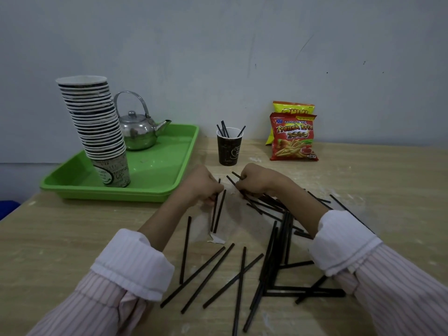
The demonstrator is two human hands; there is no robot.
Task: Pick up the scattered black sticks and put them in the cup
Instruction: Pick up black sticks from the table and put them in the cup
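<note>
Gathering was underway: my left hand (206, 184) and right hand (252, 180) each clenched sticks (219, 209); next, I judged, the cup (229, 147).

Cup (229, 147): at the back of the table (72, 238), past my hands, with some sticks in it.
Sticks (240, 275): spread on the table before me, most to my right.
Tray (169, 170): back left, left of the cup.
Kettle (138, 130): on the tray.
Cup stack (97, 127): on the tray, left of the kettle.
Snack bags (293, 137): right of the cup, by the wall (218, 57).
</note>
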